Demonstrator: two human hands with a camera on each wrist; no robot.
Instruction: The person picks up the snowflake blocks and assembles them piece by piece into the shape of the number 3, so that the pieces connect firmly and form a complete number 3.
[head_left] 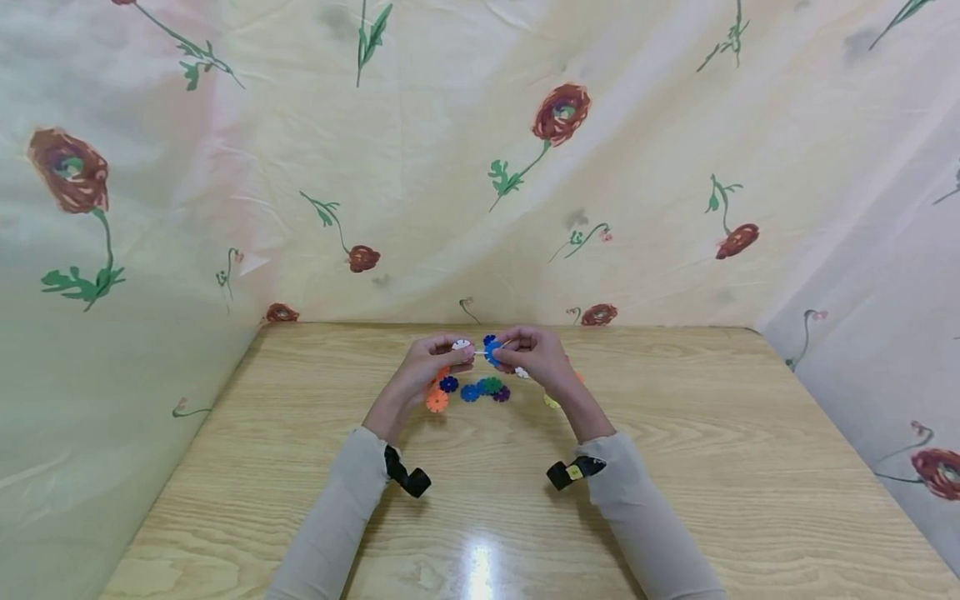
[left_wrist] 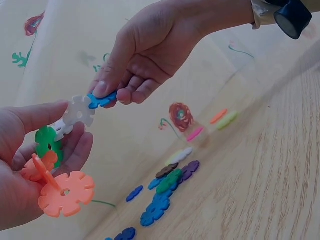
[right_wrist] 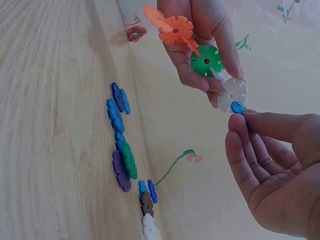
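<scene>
My left hand (head_left: pixel 422 367) grips a chain of plastic snowflake discs, notched around their rims. In the left wrist view the chain runs from an orange disc (left_wrist: pixel 75 196) through a green disc (left_wrist: pixel 49 145) to a white disc (left_wrist: pixel 79 111) at its outer end. Thumb and fingers of my right hand (head_left: pixel 542 360) pinch a blue disc (left_wrist: pixel 103 100). Its edge meets the rim of the white disc (right_wrist: pixel 232 96), set crosswise to it; how deep the notches interlock I cannot tell. Both hands are raised over the far part of the table.
Loose discs lie on the wooden table (head_left: pixel 750 467) below the hands: blue, a green disc (right_wrist: pixel 129 161), a purple disc (right_wrist: pixel 120 171), a brown disc (right_wrist: pixel 146 204), white, yellow and orange. A flower-print cloth (head_left: pixel 450 167) hangs behind the table's far edge.
</scene>
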